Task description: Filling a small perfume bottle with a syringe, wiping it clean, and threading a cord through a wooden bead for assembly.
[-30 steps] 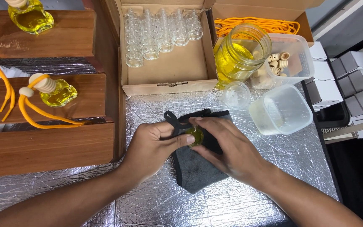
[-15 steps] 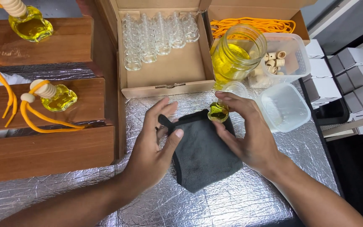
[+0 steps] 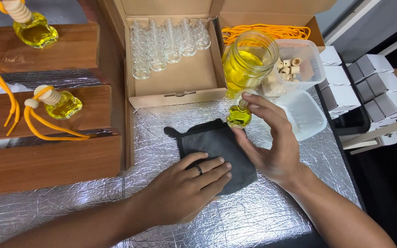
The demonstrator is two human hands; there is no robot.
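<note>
small bottle point(image 3: 239, 115) in right hand point(image 3: 274, 142)

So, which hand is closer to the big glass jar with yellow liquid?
Right. The right hand holds a small bottle just below the jar; the left hand rests on the dark cloth, farther away.

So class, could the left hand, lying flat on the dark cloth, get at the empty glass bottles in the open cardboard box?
Probably yes: the left hand holds nothing, and bare foil lies between the dark cloth and the empty glass bottles.

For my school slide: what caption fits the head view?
Right hand lifts a small bottle of yellow liquid; left hand presses a black cloth.
</note>
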